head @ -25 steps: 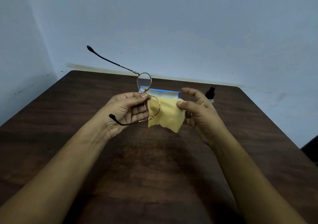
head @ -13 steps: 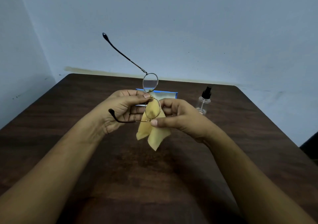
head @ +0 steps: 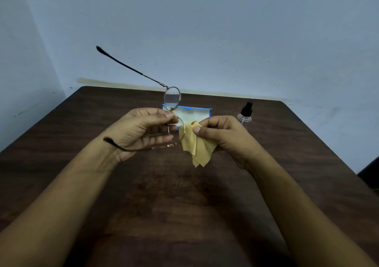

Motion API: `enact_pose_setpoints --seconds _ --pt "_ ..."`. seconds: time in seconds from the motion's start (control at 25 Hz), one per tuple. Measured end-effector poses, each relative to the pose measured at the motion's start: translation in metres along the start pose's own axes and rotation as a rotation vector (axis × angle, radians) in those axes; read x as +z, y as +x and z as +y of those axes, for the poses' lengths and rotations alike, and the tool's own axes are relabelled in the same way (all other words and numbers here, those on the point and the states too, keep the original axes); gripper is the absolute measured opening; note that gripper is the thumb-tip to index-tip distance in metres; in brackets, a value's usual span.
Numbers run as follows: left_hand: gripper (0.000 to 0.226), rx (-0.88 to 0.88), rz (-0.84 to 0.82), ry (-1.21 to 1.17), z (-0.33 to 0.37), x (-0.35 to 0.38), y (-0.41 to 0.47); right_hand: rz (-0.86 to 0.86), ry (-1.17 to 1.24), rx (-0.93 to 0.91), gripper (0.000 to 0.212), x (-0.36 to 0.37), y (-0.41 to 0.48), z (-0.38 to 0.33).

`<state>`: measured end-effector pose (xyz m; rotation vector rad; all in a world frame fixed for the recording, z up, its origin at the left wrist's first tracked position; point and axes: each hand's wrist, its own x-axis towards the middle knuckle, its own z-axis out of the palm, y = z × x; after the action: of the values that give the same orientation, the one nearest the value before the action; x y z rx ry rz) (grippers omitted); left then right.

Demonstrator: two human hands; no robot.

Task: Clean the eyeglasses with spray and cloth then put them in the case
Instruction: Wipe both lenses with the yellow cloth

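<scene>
Eyeglasses (head: 172, 97) held up above the bench (head: 184, 205), just this side of the case (head: 196, 114), temples spread. Left hand (head: 141, 131) grip: thumb and fingers pinch the frame near the bridge. Right hand (head: 221, 135) grip: closed on the yellow cloth (head: 194, 145), which meets one lens rim. Best approach: sandwich the lens in cloth, rub lightly in circles, and keep the frame braced so the temples don't bend.
</scene>
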<state>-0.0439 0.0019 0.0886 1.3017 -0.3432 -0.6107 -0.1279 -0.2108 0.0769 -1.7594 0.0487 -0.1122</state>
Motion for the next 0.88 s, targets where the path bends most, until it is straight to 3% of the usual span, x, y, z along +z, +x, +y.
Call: enact_pose_setpoints --seconds 0.12,0.52,0.68,0.88 --pt "0.023 0.003 -0.064 0.100 0.000 0.011 -0.004 -0.064 -0.025 -0.034 0.018 0.002 0.001 -0.003" --pt "0.018 0.007 0.002 0.186 -0.002 0.012 -0.002 -0.222 -0.039 -0.071 0.018 -0.001 0.000 -0.006" --pt "0.020 -0.051 0.067 0.025 0.000 0.001 0.001 -0.157 0.047 -0.063 0.017 -0.003 -0.003 0.000" --pt "0.039 -0.112 0.161 -0.017 -0.006 -0.020 0.004 0.043 0.479 0.027 0.012 -0.009 -0.006 0.003"
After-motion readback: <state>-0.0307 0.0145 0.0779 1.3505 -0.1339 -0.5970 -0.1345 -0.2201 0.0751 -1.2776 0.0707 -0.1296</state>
